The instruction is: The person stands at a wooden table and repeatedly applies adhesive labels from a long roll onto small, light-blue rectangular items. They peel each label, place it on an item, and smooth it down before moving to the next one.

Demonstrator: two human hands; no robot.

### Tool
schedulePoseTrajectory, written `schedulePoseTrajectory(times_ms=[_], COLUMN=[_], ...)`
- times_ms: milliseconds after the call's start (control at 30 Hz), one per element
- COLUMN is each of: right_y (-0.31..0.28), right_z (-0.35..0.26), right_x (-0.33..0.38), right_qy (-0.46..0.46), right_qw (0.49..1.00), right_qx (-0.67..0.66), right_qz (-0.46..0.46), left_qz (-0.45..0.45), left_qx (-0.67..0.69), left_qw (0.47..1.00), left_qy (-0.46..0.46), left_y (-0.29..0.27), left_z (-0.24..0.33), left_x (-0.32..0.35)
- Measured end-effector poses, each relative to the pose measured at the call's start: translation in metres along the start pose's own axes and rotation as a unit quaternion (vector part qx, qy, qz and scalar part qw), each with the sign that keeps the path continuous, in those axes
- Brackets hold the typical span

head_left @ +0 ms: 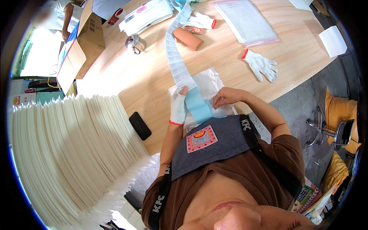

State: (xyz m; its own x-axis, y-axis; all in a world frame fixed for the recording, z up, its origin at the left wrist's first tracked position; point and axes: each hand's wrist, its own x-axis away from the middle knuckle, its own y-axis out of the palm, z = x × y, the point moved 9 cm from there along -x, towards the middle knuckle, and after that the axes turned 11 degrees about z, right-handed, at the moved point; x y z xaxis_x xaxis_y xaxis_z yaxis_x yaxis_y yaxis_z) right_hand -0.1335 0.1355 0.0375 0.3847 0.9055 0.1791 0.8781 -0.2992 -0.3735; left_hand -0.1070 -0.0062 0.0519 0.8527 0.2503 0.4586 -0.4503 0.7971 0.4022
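I see a wide pale wooden counter; at its near edge lies a soft white plastic mailer bag, with a long strip of white paper labels running away from it. A loose white cotton glove lies apart to the right. My gloved left hand pinches the strip's near end and its light blue backing; my bare right hand closes its fingertips on the backing's edge. I judge the strip light, limp and tearable, best held near the peel line.
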Motion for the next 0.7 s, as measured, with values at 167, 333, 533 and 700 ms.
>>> schedulePoseTrajectory(times_ms=[167, 333, 533, 700], right_y=[-0.032, -0.036, -0.032, -0.030], right_z=[0.024, 0.000, -0.012, -0.049], right_x=[-0.022, -0.035, -0.032, -0.010], right_qy=[0.047, -0.024, -0.075, -0.203], right_qw=[0.973, 0.937, 0.926, 0.857], right_qx=[-0.125, -0.086, 0.001, 0.190], right_qz=[0.187, 0.339, 0.369, 0.434], left_qz=[0.012, -0.042, 0.009, 0.064], left_qx=[-0.026, -0.044, 0.031, -0.017], left_qw=[0.998, 0.998, 0.997, 0.996], left_qy=[-0.048, -0.018, -0.070, -0.062], left_y=[-0.021, -0.020, -0.038, -0.034], left_z=[-0.064, -0.062, -0.077, -0.069], left_x=[-0.024, -0.024, -0.042, -0.037])
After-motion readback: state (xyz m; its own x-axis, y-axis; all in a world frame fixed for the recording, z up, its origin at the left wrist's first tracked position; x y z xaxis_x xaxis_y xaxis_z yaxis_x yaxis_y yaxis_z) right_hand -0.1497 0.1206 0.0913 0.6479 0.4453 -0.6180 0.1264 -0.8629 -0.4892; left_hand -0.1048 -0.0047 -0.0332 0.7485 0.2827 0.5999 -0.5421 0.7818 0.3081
